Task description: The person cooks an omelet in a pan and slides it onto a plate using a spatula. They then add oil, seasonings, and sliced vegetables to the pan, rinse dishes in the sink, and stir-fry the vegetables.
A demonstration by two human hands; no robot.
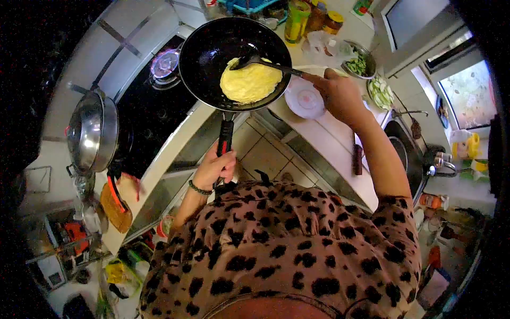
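Observation:
My left hand (215, 169) is wrapped round the black and red handle of a dark wok (204, 64), which is raised and held away from the burner. In the wok lies a yellow cooked egg (252, 83), gathered toward its near right side. My right hand (340, 95) grips the handle of a black spatula (279, 67), whose blade rests on the egg's upper edge. Just right of the wok, below my right hand, a pale, translucent bowl or plate (305, 100) sits on the counter.
A lit gas burner (166, 65) glows on the black stove at left. A second pan with a metal lid (85, 130) stands nearer. At right are a bowl of chopped greens (360, 63), a plate of sliced vegetables (380, 93), a dark-handled knife (357, 159) and a sink (396, 141).

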